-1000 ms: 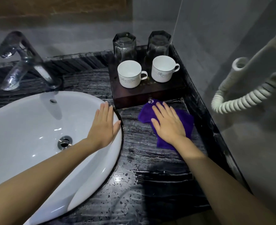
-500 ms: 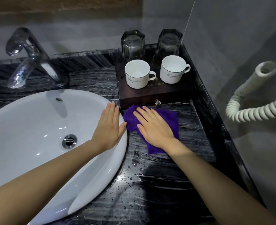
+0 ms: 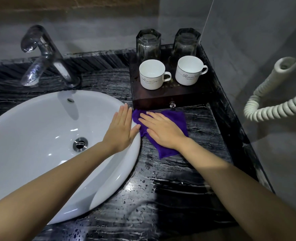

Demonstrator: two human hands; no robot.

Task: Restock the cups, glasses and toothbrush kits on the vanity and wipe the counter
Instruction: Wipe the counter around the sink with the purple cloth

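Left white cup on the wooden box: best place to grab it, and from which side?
Take the left white cup by its handle, which sticks out to the right toward the other cup; the gap between them looks tight. Probably easier: come from above and pinch the open rim, since it stands upright and the glass crowds it behind.

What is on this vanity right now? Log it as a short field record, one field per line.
left hand: flat on the sink rim, holds nothing
right hand: pressed flat on the purple cloth
cloth: spread on the counter, just in front of the wooden box
cups: two white cups upright on the box, handles to the right
glasses: two glasses behind the cups
counter: water drops on the near part
toothbrush kits: none visible
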